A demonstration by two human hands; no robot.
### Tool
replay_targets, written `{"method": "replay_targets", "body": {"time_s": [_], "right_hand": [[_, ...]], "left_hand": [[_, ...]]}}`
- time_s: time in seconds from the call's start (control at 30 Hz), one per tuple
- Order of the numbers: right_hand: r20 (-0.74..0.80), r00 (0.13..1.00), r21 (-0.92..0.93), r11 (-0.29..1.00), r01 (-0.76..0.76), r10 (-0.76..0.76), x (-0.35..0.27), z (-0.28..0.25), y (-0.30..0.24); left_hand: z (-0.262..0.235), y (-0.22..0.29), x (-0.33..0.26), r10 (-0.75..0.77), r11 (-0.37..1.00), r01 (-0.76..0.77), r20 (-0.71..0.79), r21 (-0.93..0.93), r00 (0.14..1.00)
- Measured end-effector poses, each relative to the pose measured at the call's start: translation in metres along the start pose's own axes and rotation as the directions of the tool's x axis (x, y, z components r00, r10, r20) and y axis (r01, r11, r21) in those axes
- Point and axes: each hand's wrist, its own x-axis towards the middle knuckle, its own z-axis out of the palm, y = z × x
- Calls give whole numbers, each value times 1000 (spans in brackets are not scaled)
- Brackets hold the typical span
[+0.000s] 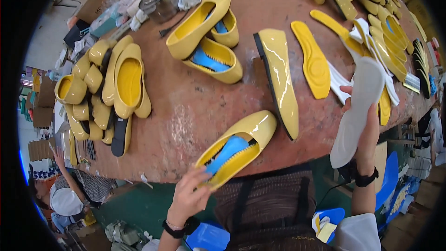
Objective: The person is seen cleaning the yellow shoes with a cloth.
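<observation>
My left hand (189, 196) grips the heel end of a glossy yellow flat shoe (262, 128) near the table's front edge. Blue lining shows along the middle of the shoe's inside, with toothed dark edges and yellow on both sides. On the right, my right hand (370, 135) is closed around a whitish, translucent insole (360, 97) held upright above the table edge. Beyond the shoe, another yellow flat (282, 79) lies on its side. A padded yellow insole (312, 60) lies to its right, close to more yellow and white insoles (339, 25).
The worn reddish table (186, 158) bears a pile of yellow shoes (127, 83) at left and several more (200, 23) at the back middle. More shoes (385, 28) line the far right. A glass jar (159, 4) stands back left. Another person (67, 200) is at the lower left.
</observation>
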Motion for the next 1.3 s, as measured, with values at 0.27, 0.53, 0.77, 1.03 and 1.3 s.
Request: {"method": "replay_targets", "body": {"time_s": [0.27,0.53,0.77,1.03,1.3], "right_hand": [[838,495,-391,379,838,-229,-51,105,23],[858,451,-257,556,791,-245,-56,185,83],[879,451,-232,691,685,-152,-61,206,101],[909,390,-259,531,807,-150,-64,214,100],[985,34,106,743,661,-170,-45,227,126]], "left_hand": [[43,-27,-18,-124,989,139,-218,57,968],[71,-43,-21,-154,972,59,-422,-229,894],[74,-47,-22,-170,967,66,-428,-248,887],[69,-55,-29,-150,951,36,-355,-308,923],[52,-62,-22,-158,917,54,-235,-396,959]]}}
